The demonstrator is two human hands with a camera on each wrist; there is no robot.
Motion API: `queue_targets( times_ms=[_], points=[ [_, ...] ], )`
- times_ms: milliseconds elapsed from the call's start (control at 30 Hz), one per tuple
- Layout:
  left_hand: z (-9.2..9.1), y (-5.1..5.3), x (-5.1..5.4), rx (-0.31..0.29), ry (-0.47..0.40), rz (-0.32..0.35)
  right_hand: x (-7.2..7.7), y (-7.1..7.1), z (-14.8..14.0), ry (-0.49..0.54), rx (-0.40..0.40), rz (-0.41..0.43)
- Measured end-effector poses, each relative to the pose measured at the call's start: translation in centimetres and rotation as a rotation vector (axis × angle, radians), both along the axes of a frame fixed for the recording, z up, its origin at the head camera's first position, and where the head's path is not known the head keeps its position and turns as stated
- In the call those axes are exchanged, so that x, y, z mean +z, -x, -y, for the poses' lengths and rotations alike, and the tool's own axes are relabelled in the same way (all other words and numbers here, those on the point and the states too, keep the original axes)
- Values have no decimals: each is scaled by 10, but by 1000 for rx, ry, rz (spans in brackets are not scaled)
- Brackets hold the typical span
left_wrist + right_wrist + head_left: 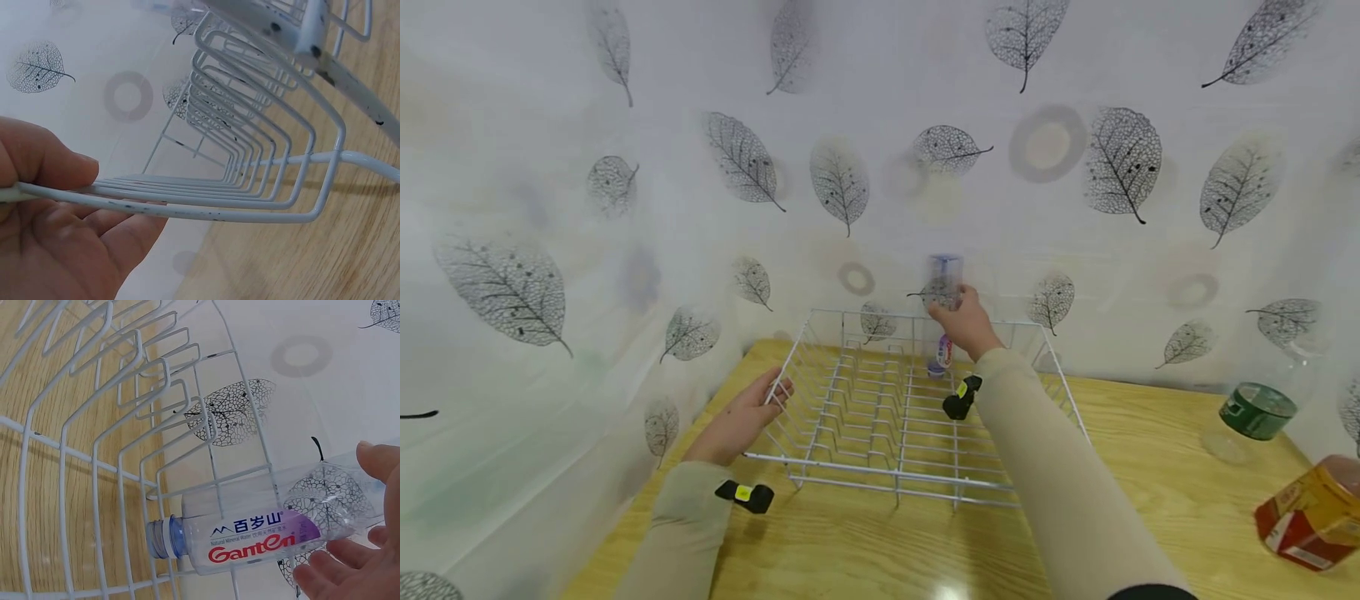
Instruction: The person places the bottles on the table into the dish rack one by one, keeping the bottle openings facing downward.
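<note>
A white wire dish rack (pixel 898 472) stands on the wooden table. My left hand (pixel 741 425) grips its left rim, with the thumb over the wire and fingers beneath, as the left wrist view shows. At the back of the rack, a clear plastic water bottle (pixel 237 540) is upside down, its bluish cap (pixel 165 537) low among the wires. My right hand (pixel 967 321) holds the bottle near its upturned base, thumb on one side and fingertips on the other. Some of those fingers look loose in the right wrist view. Whether the cap touches the rack floor I cannot tell.
To the right on the table (pixel 1150 467) stands a clear jar with a green label (pixel 1257 411). Nearer the front right edge is a red and yellow jar (pixel 1315 517). A whitish leaf-patterned curtain (pixel 887 183) hangs behind and to the left.
</note>
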State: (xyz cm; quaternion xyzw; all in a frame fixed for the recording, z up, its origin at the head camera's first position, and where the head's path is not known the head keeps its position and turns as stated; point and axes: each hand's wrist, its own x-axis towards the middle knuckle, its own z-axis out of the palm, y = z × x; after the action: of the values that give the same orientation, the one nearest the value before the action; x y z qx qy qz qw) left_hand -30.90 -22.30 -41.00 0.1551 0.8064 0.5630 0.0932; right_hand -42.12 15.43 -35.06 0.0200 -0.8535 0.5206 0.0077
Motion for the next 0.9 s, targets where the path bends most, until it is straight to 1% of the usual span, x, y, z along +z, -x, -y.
queue_targets(
  times_ms=[67,200,300,333,500,667,767,900],
  points=[
    [-1,0,0,-2,6,-4,2,-3,-3,8,-6,-8],
    [-3,0,1,-1,9,10,9,-10,-11,19,-8,-8],
    [-5,0,1,1,4,25,17,-16,-20,7,0,-19],
    [-6,0,1,-4,6,24,20,-19,-23,2,2,-28],
    [-6,1,0,5,8,34,35,-32,-42,-21,15,-70],
    [-4,1,-1,6,1,25,49,-49,-64,-20,20,-109],
    [-3,1,-2,6,-5,22,56,-61,-79,-44,18,-125],
    [-1,1,-3,13,12,17,63,-79,-98,-64,5,-151]
  ],
)
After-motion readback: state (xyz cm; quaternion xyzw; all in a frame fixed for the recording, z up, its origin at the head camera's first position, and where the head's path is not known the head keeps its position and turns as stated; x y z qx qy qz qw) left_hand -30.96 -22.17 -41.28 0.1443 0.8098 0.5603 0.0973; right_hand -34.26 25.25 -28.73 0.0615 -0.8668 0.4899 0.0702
